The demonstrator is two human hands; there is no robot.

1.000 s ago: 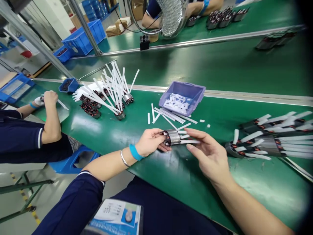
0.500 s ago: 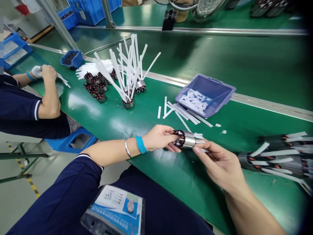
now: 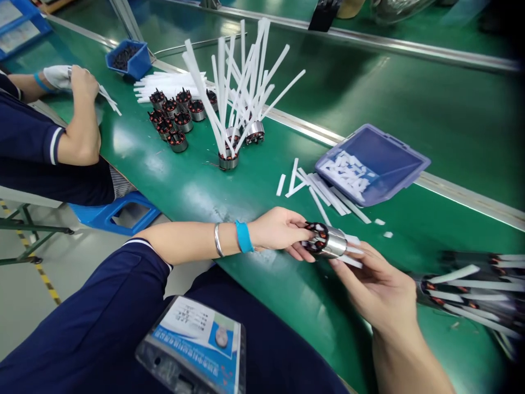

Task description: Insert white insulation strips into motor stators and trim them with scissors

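Navy fabric covers the lap, a badge (image 3: 205, 336) resting there at eight o'clock from the silvery core (image 3: 335, 242), which is held up over the tabletop (image 3: 188, 202). The left forearm runs in nearly level from nine o'clock, and the left hand (image 3: 283, 232) keeps its grip wrapped on the core's black end. The right forearm slants up from five o'clock, wrist bent inward; the right hand (image 3: 381, 279) has its grip narrow about the white strips (image 3: 350, 261) jutting from the other end, though I cannot tell whether it pinches one. Over the last second its fingers have come in close to the metal, so less strip shows; the work seems centred on that end, the left hand serving as support.

Beyond, loose strips (image 3: 327, 191) lie at twelve, just beside a purple tray (image 3: 396, 169) at one. Blurred, strip-fitted cores (image 3: 471, 295) sit between three and four. Farther off, standing cores (image 3: 233, 137) bristle with tall strips between ten and eleven; bare cores (image 3: 183, 121) and a co-worker's gloved hand (image 3: 58, 76) are at ten.
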